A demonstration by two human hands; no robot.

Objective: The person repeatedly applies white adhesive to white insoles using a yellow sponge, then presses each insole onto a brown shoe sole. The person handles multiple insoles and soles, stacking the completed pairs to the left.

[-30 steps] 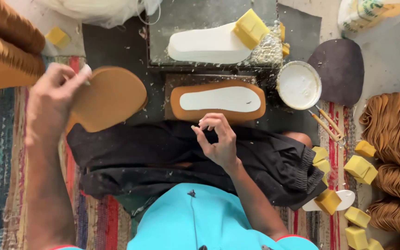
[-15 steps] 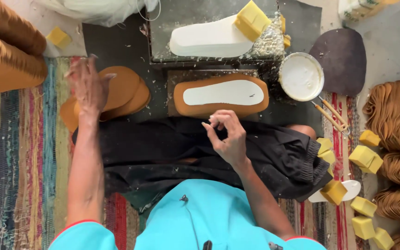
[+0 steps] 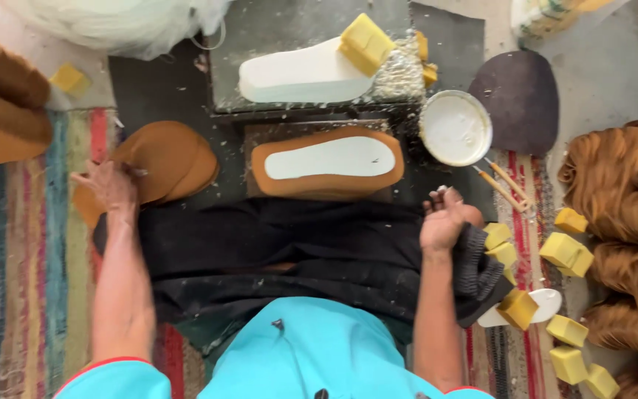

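Observation:
My left hand (image 3: 108, 185) lies with spread fingers on the lower left edge of a small pile of tan shoe soles (image 3: 167, 155) on the floor. My right hand (image 3: 444, 218) hovers at the right edge of the black cloth (image 3: 275, 244) over my lap, fingers curled in, with nothing visible in it. Between the hands, a tan sole with a white insole (image 3: 326, 161) lies flat on a dark board. Behind it a white foam shoe form (image 3: 297, 74) carries a yellow foam block (image 3: 365, 41).
A white bowl of white paste (image 3: 455, 127) and thin sticks (image 3: 503, 185) sit right of the board, with a dark oval piece (image 3: 520, 96) behind. Several yellow foam blocks (image 3: 566, 247) and heaped brown leather uppers (image 3: 629, 185) fill the right. A striped rug (image 3: 31, 258) lies left.
My left hand carried a tan sole leftward and down onto the pile and now rests on it. My right hand moved from the lap's middle out to the right.

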